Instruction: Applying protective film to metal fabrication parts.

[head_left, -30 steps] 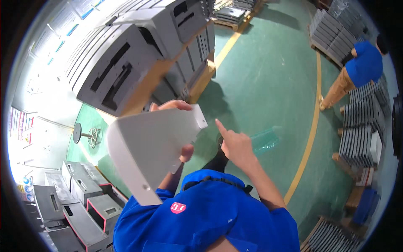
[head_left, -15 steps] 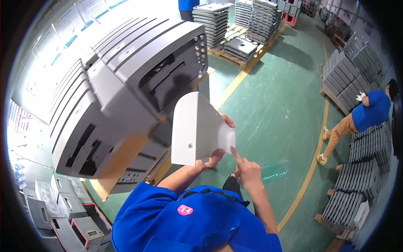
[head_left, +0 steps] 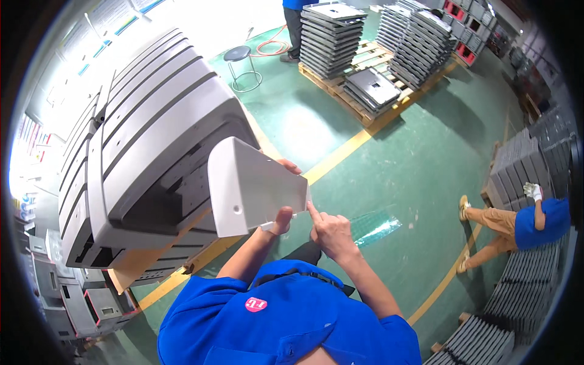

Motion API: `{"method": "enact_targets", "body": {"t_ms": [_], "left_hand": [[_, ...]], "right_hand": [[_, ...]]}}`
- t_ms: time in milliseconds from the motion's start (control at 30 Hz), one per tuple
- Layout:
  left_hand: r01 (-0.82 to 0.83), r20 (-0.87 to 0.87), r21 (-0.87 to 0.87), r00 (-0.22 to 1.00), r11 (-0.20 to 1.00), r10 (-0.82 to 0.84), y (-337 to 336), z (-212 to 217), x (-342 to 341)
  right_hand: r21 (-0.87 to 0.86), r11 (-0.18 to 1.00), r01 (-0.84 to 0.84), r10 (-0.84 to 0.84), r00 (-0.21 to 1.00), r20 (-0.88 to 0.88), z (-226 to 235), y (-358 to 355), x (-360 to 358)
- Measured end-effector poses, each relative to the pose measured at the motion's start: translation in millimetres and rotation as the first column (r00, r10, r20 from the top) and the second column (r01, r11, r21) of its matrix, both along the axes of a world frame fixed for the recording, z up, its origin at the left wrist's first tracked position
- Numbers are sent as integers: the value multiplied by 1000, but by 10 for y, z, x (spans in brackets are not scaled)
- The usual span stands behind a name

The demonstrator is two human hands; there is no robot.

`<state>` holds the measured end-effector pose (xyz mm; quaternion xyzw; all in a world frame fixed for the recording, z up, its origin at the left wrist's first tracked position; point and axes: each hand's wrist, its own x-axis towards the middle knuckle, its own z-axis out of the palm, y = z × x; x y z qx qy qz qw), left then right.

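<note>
In front of my chest, my left hand [head_left: 281, 221] grips a curved white plastic cover [head_left: 260, 190]. Its thumb is at the near edge, and the fingertips show past the far edge; the rest of that hand lies behind the part. One small round hole shows low on the cover's left face. My right hand [head_left: 334, 236] has its index finger stretched out to the cover's right edge, and the other fingers are loosely curled. Nothing shows in this right hand. Just left of the cover stand large grey ribbed plastic housings [head_left: 164, 115] on brown cardboard [head_left: 155, 250].
Stacked grey panels [head_left: 331, 45] stand on a wooden pallet [head_left: 367, 117] ahead. A stool [head_left: 238, 54] is near a standing person. Another person in blue [head_left: 541, 224] walks at right beside more stacks [head_left: 529, 274]. Clear greenish film [head_left: 377, 227] lies on the floor.
My view has swung, and the cover now sits further left in it, closer to the grey housings. The index finger stays at the cover's right edge. The person at right has stepped along.
</note>
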<state>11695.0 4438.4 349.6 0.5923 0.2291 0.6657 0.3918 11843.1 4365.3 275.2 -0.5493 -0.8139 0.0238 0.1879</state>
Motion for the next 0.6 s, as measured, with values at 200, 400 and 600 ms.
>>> {"method": "enact_targets", "body": {"t_ms": [200, 400, 600], "left_hand": [[-94, 104, -26, 990, 995, 96, 1493, 6, 699], [-154, 101, 40, 984, 987, 150, 3033, 244, 1143], [-273, 70, 77, 961, 959, 268, 4693, 118, 1541]], "right_hand": [[77, 997, 20, -33, 986, 163, 9, 1690, 596], [102, 993, -52, 32, 981, 190, 195, 3282, 1086], [112, 980, -163, 137, 969, 204, 133, 5083, 1545]]}}
